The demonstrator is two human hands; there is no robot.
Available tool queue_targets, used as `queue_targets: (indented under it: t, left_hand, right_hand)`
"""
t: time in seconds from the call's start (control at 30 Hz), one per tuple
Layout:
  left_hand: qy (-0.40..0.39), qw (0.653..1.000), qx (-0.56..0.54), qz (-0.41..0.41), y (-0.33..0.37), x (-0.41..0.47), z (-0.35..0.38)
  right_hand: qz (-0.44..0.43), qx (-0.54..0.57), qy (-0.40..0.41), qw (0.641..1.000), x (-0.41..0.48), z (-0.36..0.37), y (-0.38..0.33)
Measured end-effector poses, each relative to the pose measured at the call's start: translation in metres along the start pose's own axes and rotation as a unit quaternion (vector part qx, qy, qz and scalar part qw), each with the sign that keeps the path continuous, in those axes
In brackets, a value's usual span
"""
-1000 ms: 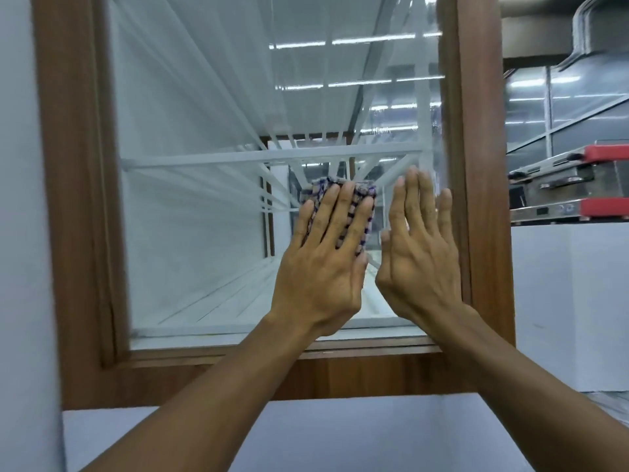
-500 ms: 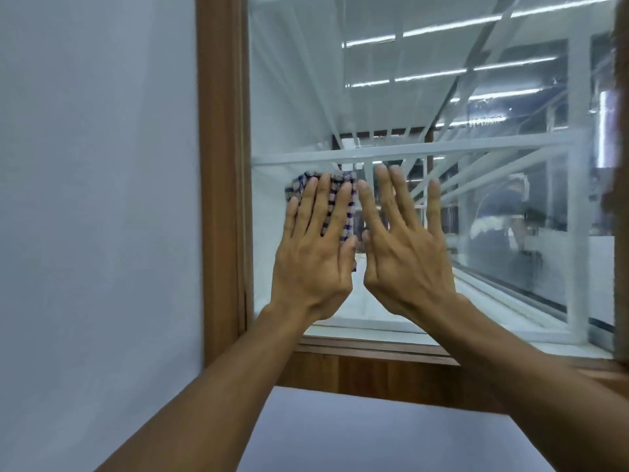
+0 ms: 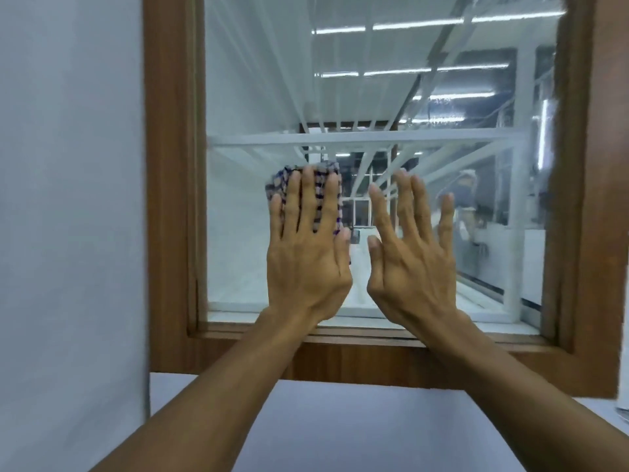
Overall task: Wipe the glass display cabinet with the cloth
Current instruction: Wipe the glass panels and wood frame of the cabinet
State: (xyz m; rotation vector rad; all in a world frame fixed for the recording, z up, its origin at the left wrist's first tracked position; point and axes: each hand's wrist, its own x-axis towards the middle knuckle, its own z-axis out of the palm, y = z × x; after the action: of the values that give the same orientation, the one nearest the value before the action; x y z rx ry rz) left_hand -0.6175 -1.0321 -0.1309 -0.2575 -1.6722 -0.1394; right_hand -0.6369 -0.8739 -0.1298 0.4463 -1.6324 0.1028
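The glass pane [image 3: 245, 80] of the display cabinet fills the view, set in a brown wooden frame [image 3: 166, 199]. My left hand [image 3: 306, 253] lies flat on the lower middle of the glass, fingers straight, pressing a folded blue-and-white checked cloth [image 3: 279, 182] against it. Only the cloth's top and edges show past my fingers. Just to its right, my right hand [image 3: 412, 260] is flat against the glass with fingers spread and nothing in it.
A white wall [image 3: 68, 199] stands to the left of the frame and a white panel [image 3: 340, 420] runs below it. White shelf bars [image 3: 357, 137] cross inside the cabinet. The glass reflects ceiling lights.
Both hands, with the cloth, slid left across the glass to near the left frame, then came back a little toward the middle. The view swung with them.
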Motion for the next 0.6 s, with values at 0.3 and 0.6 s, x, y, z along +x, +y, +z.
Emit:
queue_targets:
  t: [0.3, 0.6]
  left_hand:
    - [-0.028, 0.997, -0.016, 0.068, 0.102, 0.019, 0.031]
    - [-0.051, 0.982, 0.008, 0.183, 0.159, 0.034, 0.053]
  right_hand:
    - [0.059, -0.076, 0.009, 0.995, -0.016, -0.037, 0.106]
    - [0.083, -0.015, 0.05, 0.995, -0.068, -0.056, 0.148]
